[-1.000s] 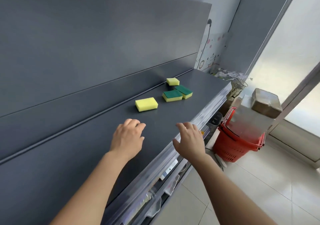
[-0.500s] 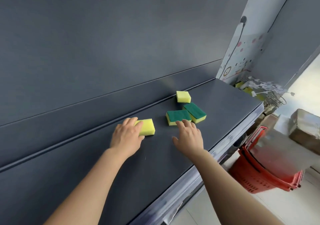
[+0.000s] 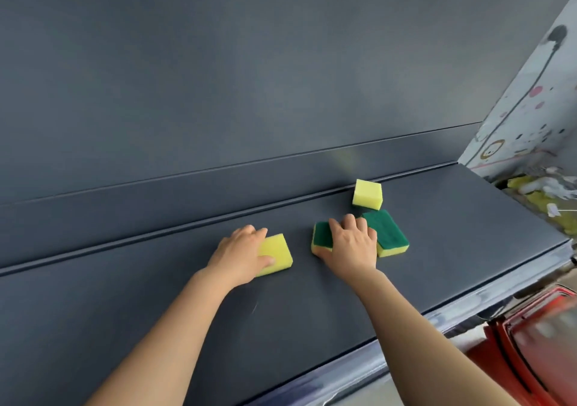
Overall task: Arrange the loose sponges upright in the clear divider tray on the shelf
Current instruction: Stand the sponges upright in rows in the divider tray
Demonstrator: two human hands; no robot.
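**Both hands on sponges, tray out of sight**

Your left hand [image 3: 240,252] grips the yellow sponge [image 3: 276,254] just left of the frame's centre. The fingers wrap its far edge and the thumb presses the near side. Your right hand [image 3: 349,243] is clamped over the green-topped sponge [image 3: 321,233] at centre, with the fingers across its scouring face and the thumb at the near left corner. Taking one in each hand looks like a way to clear two pieces in a single trip.

All four sponges lie flat on the dark shelf [image 3: 312,312], and none is upright yet. The one under your left hand shows its yellow foam face. Its long axis seems to run roughly along the shelf, though your palm hides half of it. The one under your right hand lies green side up and is mostly covered, so its axis is hard to judge. Touching it on the right is a second green sponge [image 3: 387,230], also green side up, with its long axis slanting from upper left to lower right. A small yellow sponge [image 3: 367,193] sits just above that pair, near the back wall, and looks almost square from here.

The clear divider tray is not in view. You will need to tip each piece onto a narrow edge before it goes in. A red basket [image 3: 537,343] shows at lower right, below the shelf.
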